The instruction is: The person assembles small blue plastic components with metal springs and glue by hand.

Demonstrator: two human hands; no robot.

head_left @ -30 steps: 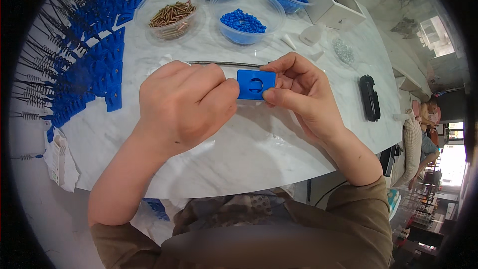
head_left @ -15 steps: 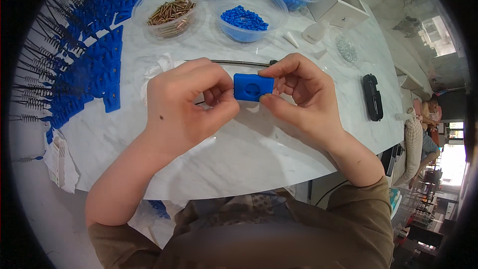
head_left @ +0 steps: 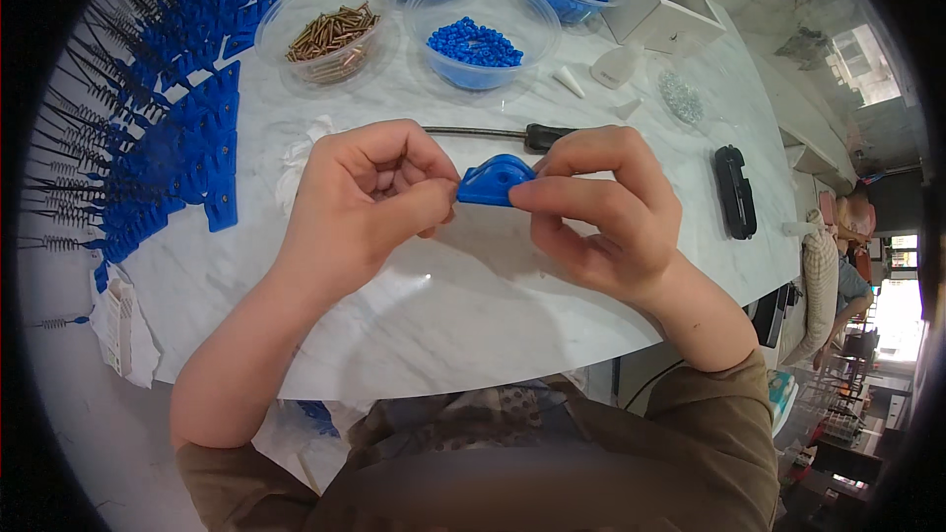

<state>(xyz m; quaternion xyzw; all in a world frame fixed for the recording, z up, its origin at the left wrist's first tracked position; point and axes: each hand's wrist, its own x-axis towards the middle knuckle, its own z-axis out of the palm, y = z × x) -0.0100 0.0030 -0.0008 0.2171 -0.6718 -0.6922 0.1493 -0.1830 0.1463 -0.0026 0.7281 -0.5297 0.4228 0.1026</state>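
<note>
Both hands are gripping one small blue plastic piece (head_left: 496, 180) above the desk (head_left: 473, 315), the left hand (head_left: 370, 199) and right hand (head_left: 601, 207) pinching its ends with closed fingers, while many finished-looking blue pieces with springs (head_left: 168, 138) are lying at left, bowls of parts remaining.

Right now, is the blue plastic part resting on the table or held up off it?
Held up. The blue plastic part is pinched between the left hand and right hand, above the white table, not lying on it.
</note>
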